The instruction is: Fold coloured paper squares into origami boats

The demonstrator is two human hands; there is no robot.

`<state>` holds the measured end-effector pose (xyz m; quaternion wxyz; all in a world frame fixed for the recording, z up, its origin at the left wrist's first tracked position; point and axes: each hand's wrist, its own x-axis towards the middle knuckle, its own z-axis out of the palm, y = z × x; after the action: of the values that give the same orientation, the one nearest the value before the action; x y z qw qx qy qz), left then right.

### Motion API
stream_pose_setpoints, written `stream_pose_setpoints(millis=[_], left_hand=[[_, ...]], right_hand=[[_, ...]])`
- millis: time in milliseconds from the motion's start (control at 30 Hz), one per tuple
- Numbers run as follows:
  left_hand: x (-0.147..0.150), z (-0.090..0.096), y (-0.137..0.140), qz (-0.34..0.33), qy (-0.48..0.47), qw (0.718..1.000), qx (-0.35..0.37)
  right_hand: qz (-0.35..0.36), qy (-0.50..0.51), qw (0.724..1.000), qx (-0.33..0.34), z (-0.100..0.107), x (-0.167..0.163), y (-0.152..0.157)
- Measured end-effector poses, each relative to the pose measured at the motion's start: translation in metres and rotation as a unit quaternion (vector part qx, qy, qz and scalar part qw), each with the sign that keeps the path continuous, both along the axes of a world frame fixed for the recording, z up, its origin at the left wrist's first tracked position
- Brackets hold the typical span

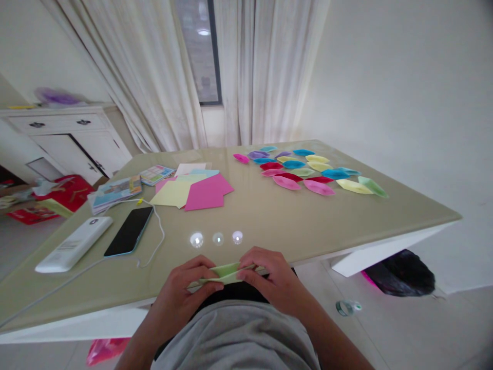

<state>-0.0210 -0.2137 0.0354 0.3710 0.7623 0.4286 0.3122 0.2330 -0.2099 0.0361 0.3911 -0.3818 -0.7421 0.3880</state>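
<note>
A light green folded paper boat (228, 273) is held between my two hands at the table's front edge. My left hand (192, 285) pinches its left end, with the thumb below and the fingers on top. At the other end my right hand (265, 272) grips the paper the same way. The boat's middle is spread slightly apart, and its tips are hidden by my fingers. Beyond, on the right half of the table, lie several folded paper boats in pink (319, 187), blue (333, 173), yellow (354, 186), red, purple and green.
Loose paper sheets (208, 192) lie left of centre on the table (277, 221). Farther left are booklets (117, 192), a black-screened phone (129, 231), a white power bank (75, 244) and a white cable (162, 234). A plastic bottle (346, 308) and black bag (402, 273) are on the floor.
</note>
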Motion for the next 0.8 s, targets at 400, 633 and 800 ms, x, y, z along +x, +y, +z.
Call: stream_pose_setpoints(millis=[400,633,800], left_hand=[[-0.022,-0.004,0.003,0.004,-0.077,0.996,-0.051],[-0.028,-0.012,-0.002,0.081,-0.117,0.989,-0.051],[-0.029,-0.002,-0.001,0.062,-0.043,0.997,-0.004]], right_hand=[[-0.006,0.061,0.997,-0.046,-0.002,0.007,0.003],[-0.023,0.078,0.996,-0.028,-0.002,0.011,0.006],[-0.047,0.077,0.996,0.026,-0.002,0.014,0.006]])
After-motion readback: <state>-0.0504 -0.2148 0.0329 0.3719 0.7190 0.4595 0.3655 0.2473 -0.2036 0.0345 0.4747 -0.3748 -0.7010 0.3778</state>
